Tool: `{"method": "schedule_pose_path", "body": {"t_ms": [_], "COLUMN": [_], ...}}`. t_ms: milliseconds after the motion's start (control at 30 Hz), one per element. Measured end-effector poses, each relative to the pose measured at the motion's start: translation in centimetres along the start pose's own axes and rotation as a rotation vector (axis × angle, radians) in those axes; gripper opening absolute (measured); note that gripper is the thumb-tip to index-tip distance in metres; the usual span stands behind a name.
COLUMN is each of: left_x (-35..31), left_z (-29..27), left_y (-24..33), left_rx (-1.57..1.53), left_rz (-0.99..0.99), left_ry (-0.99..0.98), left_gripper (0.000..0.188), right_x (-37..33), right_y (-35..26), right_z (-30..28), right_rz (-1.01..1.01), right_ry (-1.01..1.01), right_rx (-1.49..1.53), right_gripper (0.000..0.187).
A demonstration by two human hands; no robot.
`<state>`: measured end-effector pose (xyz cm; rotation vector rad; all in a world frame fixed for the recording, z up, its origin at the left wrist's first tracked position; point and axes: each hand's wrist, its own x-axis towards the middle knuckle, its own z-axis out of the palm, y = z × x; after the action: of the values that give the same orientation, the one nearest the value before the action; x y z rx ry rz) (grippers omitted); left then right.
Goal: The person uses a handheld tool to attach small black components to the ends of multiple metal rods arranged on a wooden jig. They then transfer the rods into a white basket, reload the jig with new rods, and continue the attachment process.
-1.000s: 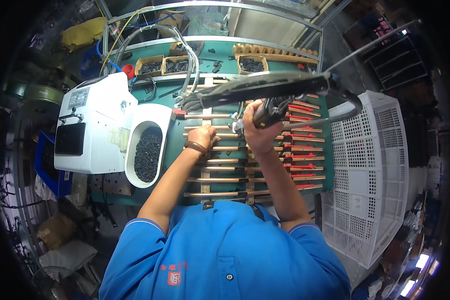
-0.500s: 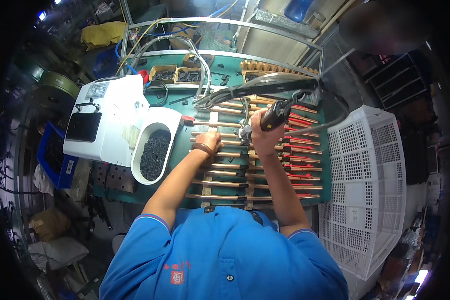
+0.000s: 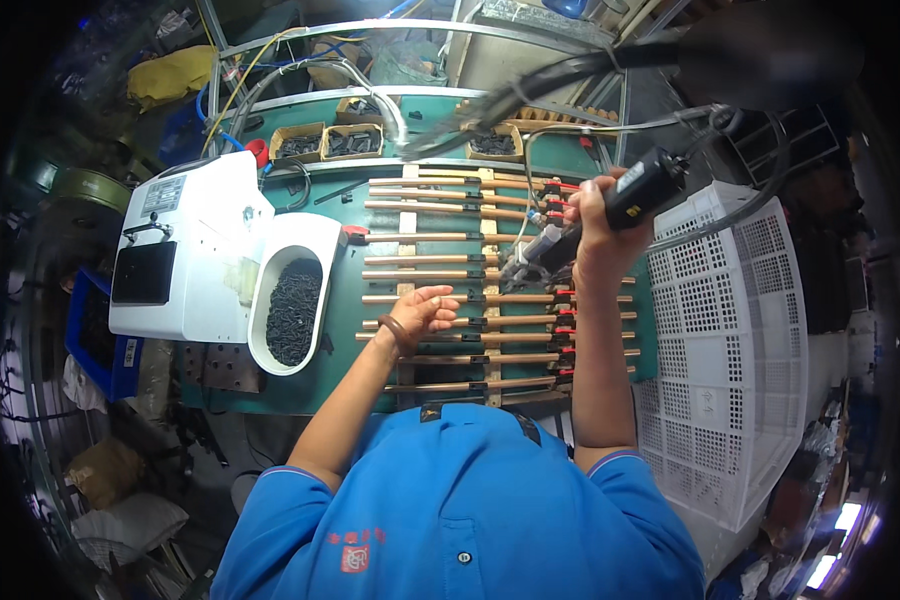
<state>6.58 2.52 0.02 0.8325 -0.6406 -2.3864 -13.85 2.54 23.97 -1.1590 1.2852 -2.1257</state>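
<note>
My right hand [image 3: 600, 240] is wrapped round a black power screwdriver [image 3: 642, 190] with a hose and cable. The tool slants down to the left, its metal nose [image 3: 528, 262] over the middle of a row of copper-coloured rods [image 3: 430, 238]. Whether the nose touches a rod, I cannot tell. My left hand [image 3: 425, 312], a brown bracelet at its wrist, is over the rods' left part, fingers apart and holding nothing. Black fittings [image 3: 488, 322] sit along the rods' middle. Red pieces [image 3: 566, 330] show near their right ends, partly behind my right forearm.
A white machine [image 3: 195, 255] with an oval bin of small dark screws [image 3: 295, 315] stands left on the green table [image 3: 335, 375]. Boxes of black parts [image 3: 353, 143] are at the back. A white perforated crate [image 3: 725, 350] stands right. The thick cable [image 3: 560, 75] hangs overhead.
My right hand has swung the screwdriver to the right, and its body slants more. My left hand has loosened from the rods and come a little nearer. The whole view has shifted slightly.
</note>
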Motion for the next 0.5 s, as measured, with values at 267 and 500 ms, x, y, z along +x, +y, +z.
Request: {"method": "schedule_pose_path", "body": {"t_ms": [267,500], "left_x": [1.1,2.4], "left_z": [1.2,0.6], "left_y": [-0.8,-1.3], "left_rx": [-0.019,0.029], "left_rz": [-0.091,-0.101], "left_ry": [0.06,0.083], "left_gripper": [0.024,0.025], "right_x": [-1.9,-2.3], "right_y": [0.5,2.2], "right_z": [0.5,0.1], "right_rz": [0.01,-0.026], "right_ry": [-0.004,-0.024], "right_rx": [0.004,-0.082], "right_gripper": [0.032,0.033]}}
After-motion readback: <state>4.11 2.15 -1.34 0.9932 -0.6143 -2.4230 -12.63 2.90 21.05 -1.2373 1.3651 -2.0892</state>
